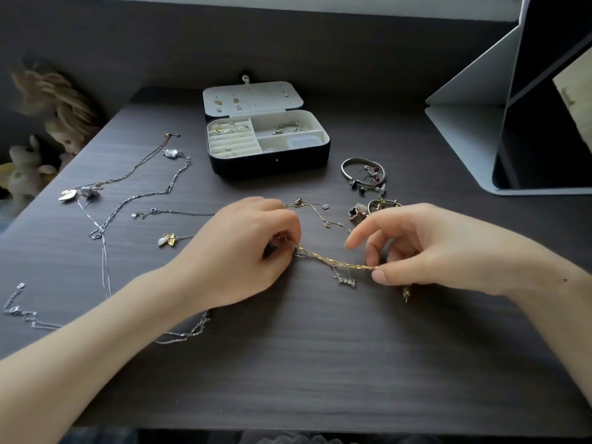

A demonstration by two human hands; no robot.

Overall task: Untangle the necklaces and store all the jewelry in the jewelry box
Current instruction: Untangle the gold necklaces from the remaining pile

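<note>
A twisted gold chain [336, 261] is stretched just above the dark table between my hands. My left hand [250, 248] pinches its left end and my right hand [426, 248] pinches its right end between thumb and finger. A small silver pendant [344, 279] hangs from the tangle. The open jewelry box [269, 161] stands behind, with rings and bracelets in its cream compartments. Silver necklaces [141, 193] lie spread out at the left. A thin chain with small charms [315, 213] lies beyond my hands.
A silver bangle with earrings [363, 174] and a clover pendant [357, 213] lie right of the box. A propped tablet in a grey cover [512, 129] stands at the far right. A doll and a plush toy [28, 168] sit past the table's left edge.
</note>
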